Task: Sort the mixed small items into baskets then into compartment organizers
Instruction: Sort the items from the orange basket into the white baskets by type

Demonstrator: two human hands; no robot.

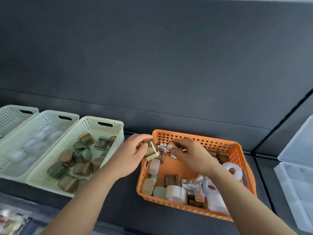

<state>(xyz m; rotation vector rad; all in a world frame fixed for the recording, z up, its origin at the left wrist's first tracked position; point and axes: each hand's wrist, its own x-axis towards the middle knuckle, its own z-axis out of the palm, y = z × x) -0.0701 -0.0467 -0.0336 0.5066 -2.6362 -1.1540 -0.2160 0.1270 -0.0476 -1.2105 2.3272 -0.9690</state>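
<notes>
An orange perforated basket (237, 150) at centre right holds mixed small items: white tape rolls (232, 169), dark boxes and pale green cases. Over its far left corner my left hand (133, 155) grips a small clear case with a beige lid (152, 152). My right hand (191, 155) is beside it, pinching a small brownish packaged item (171, 145). To the left, a cream basket (116, 133) holds several clear cases with brown or green lids. A second cream basket (50, 117) holds whitish round cases.
A third white basket (10, 114) sits at the far left. Clear plastic compartment organizers (296, 175) stand at the right edge. Blurred packets lie at the bottom left (11, 221). A dark grey wall rises behind the dark tabletop.
</notes>
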